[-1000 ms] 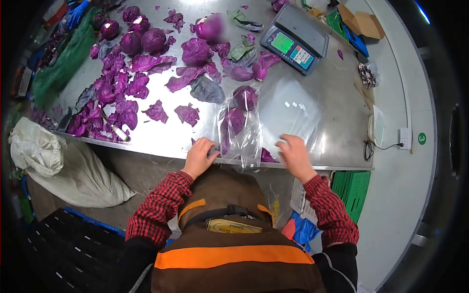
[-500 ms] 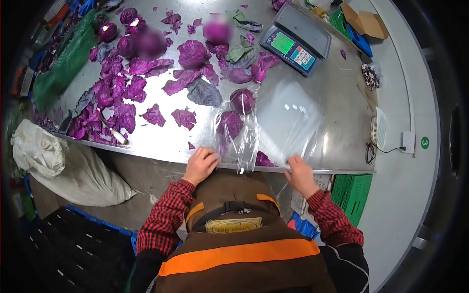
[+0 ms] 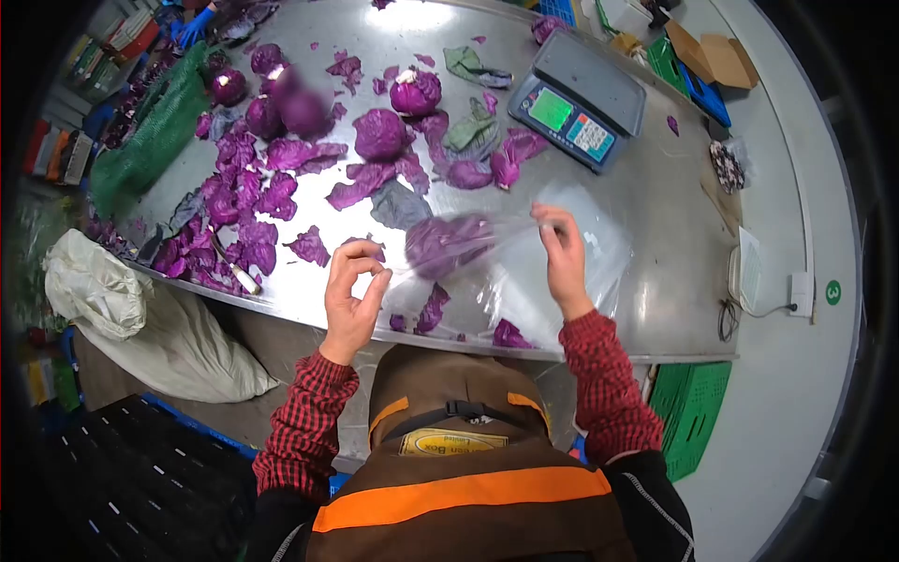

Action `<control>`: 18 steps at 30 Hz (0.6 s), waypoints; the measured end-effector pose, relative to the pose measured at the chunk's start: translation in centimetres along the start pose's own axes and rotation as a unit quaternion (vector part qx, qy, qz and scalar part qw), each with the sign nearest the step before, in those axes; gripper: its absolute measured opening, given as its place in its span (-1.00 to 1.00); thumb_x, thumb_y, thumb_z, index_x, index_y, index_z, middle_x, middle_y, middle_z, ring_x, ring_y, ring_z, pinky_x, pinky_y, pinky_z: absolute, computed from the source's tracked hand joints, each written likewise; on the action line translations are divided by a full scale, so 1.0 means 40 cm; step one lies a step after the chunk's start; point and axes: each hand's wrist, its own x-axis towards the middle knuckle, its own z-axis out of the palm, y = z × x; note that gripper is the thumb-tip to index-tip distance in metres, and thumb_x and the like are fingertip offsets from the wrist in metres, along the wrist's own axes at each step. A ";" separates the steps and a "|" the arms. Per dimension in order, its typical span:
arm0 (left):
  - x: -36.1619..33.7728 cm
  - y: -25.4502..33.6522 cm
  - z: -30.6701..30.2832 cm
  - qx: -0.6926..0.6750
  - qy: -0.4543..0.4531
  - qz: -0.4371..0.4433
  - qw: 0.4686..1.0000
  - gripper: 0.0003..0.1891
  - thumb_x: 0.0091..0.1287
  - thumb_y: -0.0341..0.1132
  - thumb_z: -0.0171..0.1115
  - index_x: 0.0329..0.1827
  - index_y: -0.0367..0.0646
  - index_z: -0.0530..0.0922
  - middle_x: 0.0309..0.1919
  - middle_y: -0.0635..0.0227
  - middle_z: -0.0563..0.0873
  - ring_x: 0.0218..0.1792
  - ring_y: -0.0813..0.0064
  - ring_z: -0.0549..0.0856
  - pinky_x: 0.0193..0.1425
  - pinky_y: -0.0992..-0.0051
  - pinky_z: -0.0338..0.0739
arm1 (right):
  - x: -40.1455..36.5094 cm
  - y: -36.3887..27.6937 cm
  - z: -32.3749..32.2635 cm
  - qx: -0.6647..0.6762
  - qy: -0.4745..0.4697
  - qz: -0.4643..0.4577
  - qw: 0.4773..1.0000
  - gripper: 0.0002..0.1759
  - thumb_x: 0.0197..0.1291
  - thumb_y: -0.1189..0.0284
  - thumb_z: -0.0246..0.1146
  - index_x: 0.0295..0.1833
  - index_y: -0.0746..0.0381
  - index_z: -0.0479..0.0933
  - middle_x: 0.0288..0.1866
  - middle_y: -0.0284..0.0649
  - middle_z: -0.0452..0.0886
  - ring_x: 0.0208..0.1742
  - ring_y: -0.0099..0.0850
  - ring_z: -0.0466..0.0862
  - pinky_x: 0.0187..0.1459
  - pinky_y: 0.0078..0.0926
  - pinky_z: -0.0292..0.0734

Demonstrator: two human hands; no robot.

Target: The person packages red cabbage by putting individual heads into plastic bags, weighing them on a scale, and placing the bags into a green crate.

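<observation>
Two red cabbages (image 3: 435,245) lie side by side in a clear plastic bag near the table's front edge. My right hand (image 3: 562,245) pinches one end of the bag to the right of them, the film stretched towards its fingertips. My left hand (image 3: 352,290) is left of the cabbages, thumb and forefinger curved close together; whether it grips thin film is too faint to tell. A stack of clear bags (image 3: 562,267) lies flat under and beside my right hand.
Loose purple leaves (image 3: 225,201) and several whole cabbages (image 3: 379,134) cover the left and middle of the metal table (image 3: 670,281). A scale (image 3: 571,108) stands at the back right. Green netting (image 3: 150,140) lies at the left; a white sack (image 3: 159,328) is below the edge.
Both hands have risen from the table edge over the table. The bagged cabbages have turned from one behind the other to side by side, and the bag's end now stretches to my right hand.
</observation>
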 end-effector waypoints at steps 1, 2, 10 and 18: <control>0.003 -0.010 0.005 0.007 0.004 0.006 1.000 -0.92 0.36 -0.51 0.26 -0.19 -0.23 0.52 -0.21 0.29 0.62 -0.15 0.50 0.61 -0.03 0.51 0.50 | -0.007 0.006 0.011 0.069 0.032 0.013 0.997 -0.91 0.46 0.44 0.12 -0.11 0.24 0.44 -0.07 -0.24 0.61 0.10 -0.43 0.58 0.20 -0.33 0.47; -0.017 -0.030 0.015 -0.069 0.008 -0.064 0.996 -0.91 0.41 -0.49 0.20 -0.12 -0.24 0.47 -0.23 0.29 0.62 -0.18 0.51 0.61 -0.04 0.51 0.51 | -0.023 0.025 0.027 0.076 0.031 0.010 0.997 -0.91 0.46 0.44 0.12 -0.11 0.24 0.44 -0.07 -0.24 0.61 0.10 -0.43 0.58 0.20 -0.33 0.47; -0.185 -0.084 0.121 0.049 0.081 -0.365 0.926 -0.89 0.43 -0.46 0.10 -0.13 -0.23 0.34 -0.63 0.42 0.48 -0.65 0.65 0.42 -0.55 0.53 0.30 | -0.141 0.187 0.125 0.031 -0.034 0.322 0.946 -0.70 0.51 0.27 0.10 -0.25 0.23 0.35 -0.57 -0.32 0.46 -0.71 -0.51 0.47 -0.65 -0.50 0.45; -0.246 -0.111 0.104 0.125 -0.109 -0.503 0.848 -0.78 0.28 -0.47 0.17 -0.03 -0.19 0.50 -0.38 0.10 0.71 -0.48 0.21 0.65 -0.32 0.31 0.56 | -0.156 0.227 0.102 -0.301 -0.191 0.175 0.918 -0.74 0.39 0.34 0.18 -0.25 0.30 0.38 -0.40 -0.12 0.62 -0.50 -0.17 0.64 -0.43 -0.16 0.57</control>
